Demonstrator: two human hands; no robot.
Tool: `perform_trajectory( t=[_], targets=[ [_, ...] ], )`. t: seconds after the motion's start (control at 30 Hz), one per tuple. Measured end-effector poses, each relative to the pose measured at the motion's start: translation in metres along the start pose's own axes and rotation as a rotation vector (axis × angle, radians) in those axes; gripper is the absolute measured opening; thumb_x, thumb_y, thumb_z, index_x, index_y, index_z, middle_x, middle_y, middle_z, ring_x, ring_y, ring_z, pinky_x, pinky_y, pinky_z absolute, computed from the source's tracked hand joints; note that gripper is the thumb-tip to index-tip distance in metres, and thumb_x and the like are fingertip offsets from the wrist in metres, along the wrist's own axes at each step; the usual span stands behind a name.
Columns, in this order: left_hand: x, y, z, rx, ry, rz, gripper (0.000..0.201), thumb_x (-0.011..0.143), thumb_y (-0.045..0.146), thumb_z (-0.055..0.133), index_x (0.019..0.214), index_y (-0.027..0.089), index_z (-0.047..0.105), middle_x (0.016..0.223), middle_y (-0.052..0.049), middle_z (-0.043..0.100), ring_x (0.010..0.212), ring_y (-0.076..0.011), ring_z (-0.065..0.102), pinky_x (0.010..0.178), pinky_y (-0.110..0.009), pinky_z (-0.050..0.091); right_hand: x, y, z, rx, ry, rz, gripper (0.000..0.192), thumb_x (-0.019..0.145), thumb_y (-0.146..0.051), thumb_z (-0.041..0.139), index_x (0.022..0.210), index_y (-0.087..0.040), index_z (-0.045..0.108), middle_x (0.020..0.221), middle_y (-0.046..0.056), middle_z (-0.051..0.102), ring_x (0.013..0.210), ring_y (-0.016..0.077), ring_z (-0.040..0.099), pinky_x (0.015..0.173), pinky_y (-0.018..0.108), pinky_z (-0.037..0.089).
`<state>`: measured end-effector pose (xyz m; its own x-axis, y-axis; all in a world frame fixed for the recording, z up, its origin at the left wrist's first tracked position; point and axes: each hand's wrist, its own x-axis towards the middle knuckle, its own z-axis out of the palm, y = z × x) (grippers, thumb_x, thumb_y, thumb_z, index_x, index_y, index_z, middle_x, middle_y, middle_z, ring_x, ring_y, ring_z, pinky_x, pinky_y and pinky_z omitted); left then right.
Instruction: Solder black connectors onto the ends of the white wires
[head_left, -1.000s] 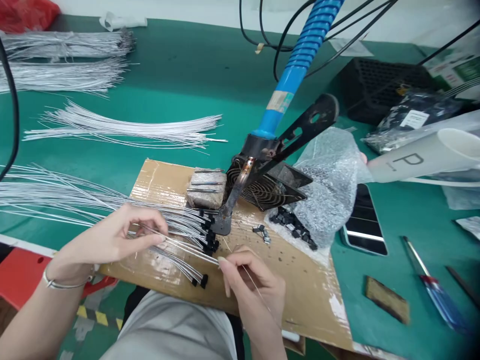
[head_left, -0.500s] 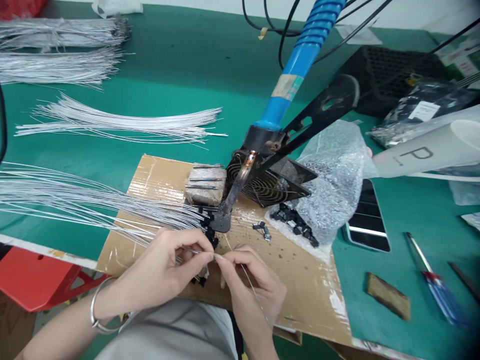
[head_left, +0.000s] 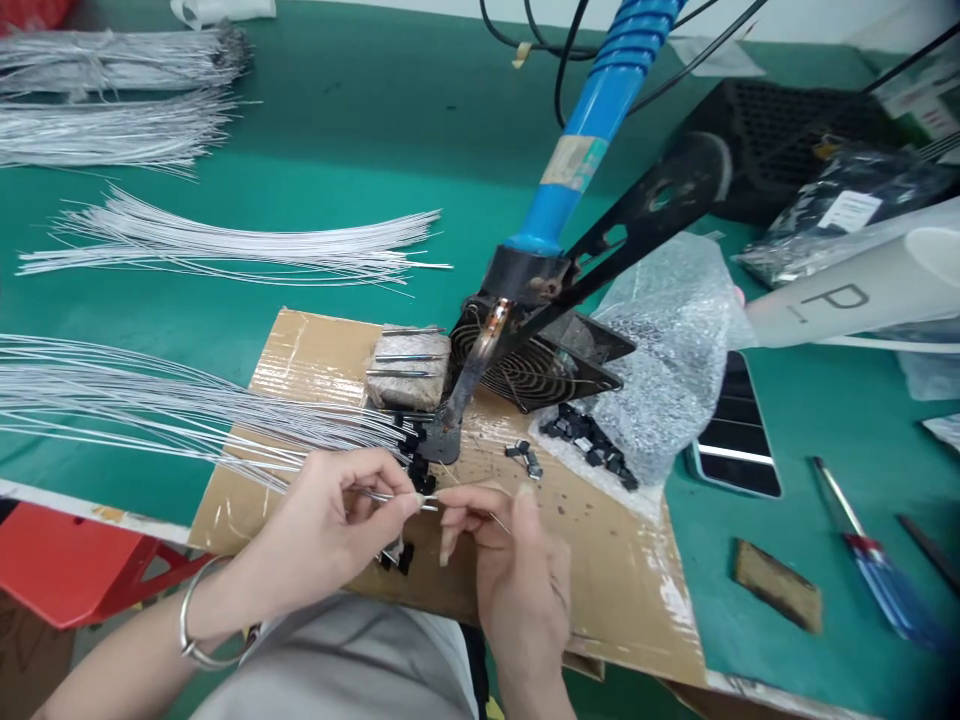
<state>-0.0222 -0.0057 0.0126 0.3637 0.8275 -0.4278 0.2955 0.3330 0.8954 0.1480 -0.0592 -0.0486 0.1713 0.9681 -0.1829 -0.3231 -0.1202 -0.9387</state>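
Observation:
My left hand [head_left: 352, 525] is closed in a pinch on thin white wires [head_left: 427, 503], whose ends stick out past the thumb. Facing it, my right hand [head_left: 517, 560] has its index finger against those wire ends, its thumb lifted and its other fingers curled. A thin strand of solder wire [head_left: 495, 521] runs through the right hand, its tip near the iron's base. Just beyond the hands, a soldering iron with a blue handle [head_left: 574, 160] is fixed tip-down in a black stand. Black connectors [head_left: 412, 440] sit by a bundle of white wires [head_left: 300, 425].
Cardboard [head_left: 600, 600] covers the bench under the work. A small fan [head_left: 525, 370], loose black parts [head_left: 589, 445] on bubble wrap [head_left: 667, 340], a phone [head_left: 735, 430] and a screwdriver [head_left: 877, 570] are to the right. More wire bundles [head_left: 247, 240] lie at the left.
My right thumb has lifted off the wire ends, and the right fingers have opened slightly. The left hand keeps its pinch, with more of the wire ends now showing.

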Motion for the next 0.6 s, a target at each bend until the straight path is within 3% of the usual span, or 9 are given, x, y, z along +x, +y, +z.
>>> perform_trajectory(
  t=[0.1, 0.2, 0.6],
  targets=[
    [0.0, 0.0, 0.0, -0.007, 0.006, 0.008, 0.023, 0.091, 0.035, 0.065, 0.079, 0.016, 0.067, 0.065, 0.0, 0.06, 0.055, -0.0111, 0.044, 0.05, -0.023, 0.032, -0.002, 0.001, 0.004, -0.035, 0.005, 0.013, 0.029, 0.101, -0.043, 0.065, 0.093, -0.023, 0.085, 0.072, 0.004, 0.068, 0.056, 0.012, 0.061, 0.048, 0.02, 0.051],
    [-0.001, -0.001, 0.0, -0.008, 0.004, 0.0, 0.026, 0.091, 0.039, 0.066, 0.079, 0.017, 0.066, 0.065, -0.001, 0.06, 0.055, -0.0116, 0.042, 0.049, -0.024, 0.029, -0.003, 0.001, 0.008, 0.012, -0.017, 0.054, 0.015, 0.093, -0.037, 0.077, 0.092, -0.024, 0.085, 0.073, 0.002, 0.067, 0.053, 0.0108, 0.059, 0.045, 0.02, 0.05],
    [-0.003, -0.011, 0.003, -0.022, 0.007, 0.044, 0.028, 0.099, 0.039, 0.061, 0.082, 0.017, 0.065, 0.07, -0.001, 0.06, 0.062, -0.0127, 0.049, 0.055, -0.025, 0.033, -0.006, -0.008, 0.016, 0.122, 0.049, 0.23, 0.021, 0.082, -0.041, 0.087, 0.079, -0.021, 0.082, 0.058, -0.002, 0.062, 0.047, 0.0082, 0.053, 0.045, 0.019, 0.043]
  ],
)
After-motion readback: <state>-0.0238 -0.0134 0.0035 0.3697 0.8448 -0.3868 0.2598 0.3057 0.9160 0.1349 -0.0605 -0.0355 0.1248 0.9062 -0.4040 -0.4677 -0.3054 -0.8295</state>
